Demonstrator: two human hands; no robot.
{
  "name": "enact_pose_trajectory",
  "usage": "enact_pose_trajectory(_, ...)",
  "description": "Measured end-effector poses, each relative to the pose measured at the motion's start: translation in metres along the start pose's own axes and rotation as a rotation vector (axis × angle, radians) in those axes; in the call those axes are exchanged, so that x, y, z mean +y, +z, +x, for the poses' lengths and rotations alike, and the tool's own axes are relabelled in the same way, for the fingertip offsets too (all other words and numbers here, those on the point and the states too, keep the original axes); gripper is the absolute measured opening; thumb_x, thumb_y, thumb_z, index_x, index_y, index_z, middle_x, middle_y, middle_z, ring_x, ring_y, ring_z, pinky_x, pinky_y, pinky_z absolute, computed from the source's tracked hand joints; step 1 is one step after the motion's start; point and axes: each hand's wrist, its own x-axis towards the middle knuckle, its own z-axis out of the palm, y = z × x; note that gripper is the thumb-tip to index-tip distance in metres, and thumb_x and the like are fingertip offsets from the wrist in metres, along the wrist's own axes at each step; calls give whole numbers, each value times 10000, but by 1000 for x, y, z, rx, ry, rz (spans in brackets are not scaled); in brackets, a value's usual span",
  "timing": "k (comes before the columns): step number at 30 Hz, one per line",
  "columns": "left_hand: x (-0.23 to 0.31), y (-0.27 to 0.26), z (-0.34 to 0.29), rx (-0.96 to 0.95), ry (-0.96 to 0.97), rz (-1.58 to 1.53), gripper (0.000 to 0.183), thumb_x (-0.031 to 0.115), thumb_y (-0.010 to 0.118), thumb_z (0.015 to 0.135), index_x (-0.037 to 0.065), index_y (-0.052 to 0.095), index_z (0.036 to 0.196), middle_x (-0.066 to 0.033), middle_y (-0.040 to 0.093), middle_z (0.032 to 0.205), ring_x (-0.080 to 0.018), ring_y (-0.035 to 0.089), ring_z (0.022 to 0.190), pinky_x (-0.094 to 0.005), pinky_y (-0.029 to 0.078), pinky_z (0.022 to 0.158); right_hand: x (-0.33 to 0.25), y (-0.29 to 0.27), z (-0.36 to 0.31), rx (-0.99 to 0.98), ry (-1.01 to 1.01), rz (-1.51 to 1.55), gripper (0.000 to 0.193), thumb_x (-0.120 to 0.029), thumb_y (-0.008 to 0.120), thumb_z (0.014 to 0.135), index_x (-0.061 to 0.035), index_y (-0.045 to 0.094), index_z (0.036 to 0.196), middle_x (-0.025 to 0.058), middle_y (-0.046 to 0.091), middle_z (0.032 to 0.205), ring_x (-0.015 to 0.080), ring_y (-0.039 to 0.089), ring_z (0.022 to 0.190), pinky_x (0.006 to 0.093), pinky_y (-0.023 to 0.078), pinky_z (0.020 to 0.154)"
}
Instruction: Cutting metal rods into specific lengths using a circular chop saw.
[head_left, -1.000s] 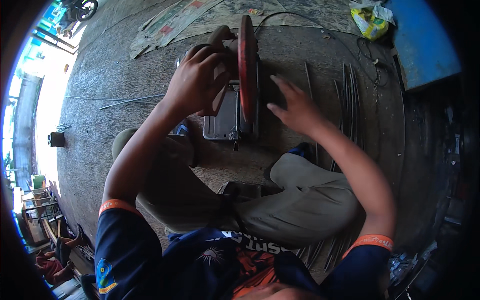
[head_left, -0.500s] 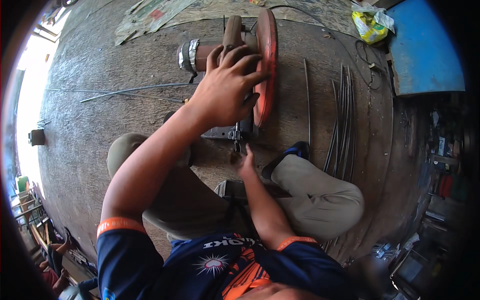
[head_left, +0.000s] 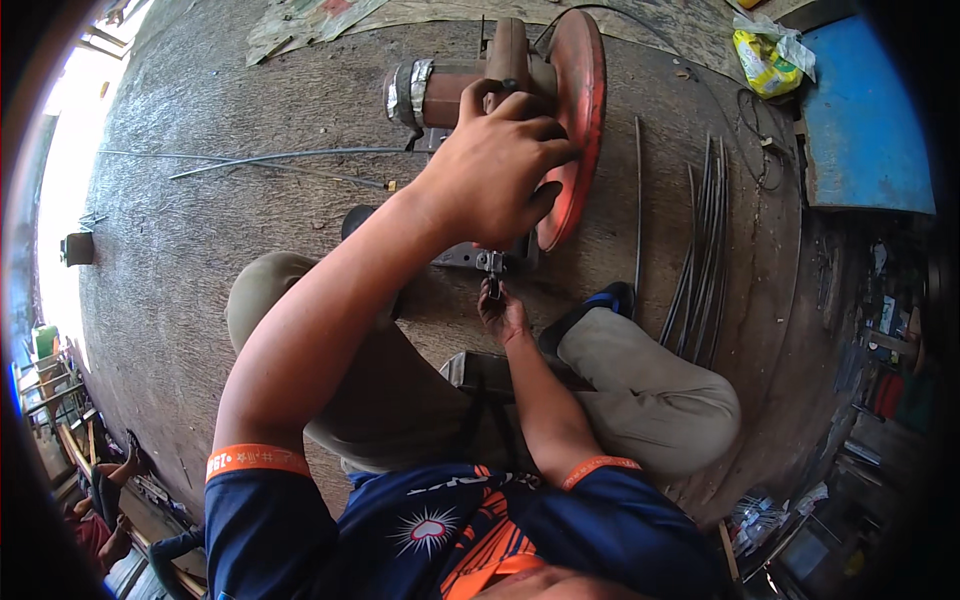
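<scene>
A cut-off saw point(head_left: 452, 95) with a brownish-red motor body and a red disc guard point(head_left: 578, 130) stands on the floor in front of me. From above, my left hand point(head_left: 505, 170) lies over the saw with its fingers curled round the part beneath the palm; that part is mostly hidden. Below it, at the near edge of the saw's base, sits a small metal vise screw point(head_left: 491, 261) with a crank handle point(head_left: 494, 287). My right hand point(head_left: 505, 312) has its fingers closed on this crank.
Several thin metal rods point(head_left: 705, 240) lie on the right floor, with a single rod point(head_left: 639, 200) beside them. Two long rods point(head_left: 290, 158) cross at left. A blue panel point(head_left: 870, 115) and a yellow plastic bag point(head_left: 766, 65) are far right. My shoe point(head_left: 600, 305) is near the saw.
My right hand, blurred with its thumb raised before, has now closed on the crank. My left hand stays on the saw, fingers a little more curled. The whole view has shifted slightly.
</scene>
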Motion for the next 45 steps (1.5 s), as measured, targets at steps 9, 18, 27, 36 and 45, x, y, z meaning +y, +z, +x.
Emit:
enact_pose_trajectory(9,0,-4,-5,-43,-50,1,358,241,605,686,113,635,1019,-86,603,1049,-250,482,1081,-491,215,977,52,20,-7,683,-963,-1443,245,-29,546,732,-14,570,976,77,612,890,205,590,795,304,461,726)
enact_pose_trajectory(18,1,1,3,-59,-43,16,347,275,611,698,111,641,1003,-54,617,1004,-228,493,1066,-484,231,967,21,19,-1,440,-334,-313,168,-86,451,762,-27,546,886,81,594,844,216,578,816,365,490,738)
enact_pose_trajectory(27,1,-2,1,-92,-74,15,350,277,614,691,113,640,999,-60,616,1007,-240,490,1073,-492,234,971,9,1,0,658,-300,-235,160,-135,475,698,-34,523,812,93,567,781,238,545,750,424,480,757)
enact_pose_trajectory(36,6,2,6,-59,-57,6,339,299,614,709,106,645,986,-63,620,998,-241,483,1086,-497,233,970,-28,-30,-9,412,-355,-252,222,-306,536,756,-111,565,856,44,608,842,222,590,883,421,461,754)
enact_pose_trajectory(45,6,-1,5,-69,-63,29,319,299,610,716,110,652,969,-59,626,982,-239,497,1062,-498,241,966,-15,-28,-3,338,-386,-179,300,-281,493,805,-47,538,987,88,580,880,252,570,885,428,456,803)
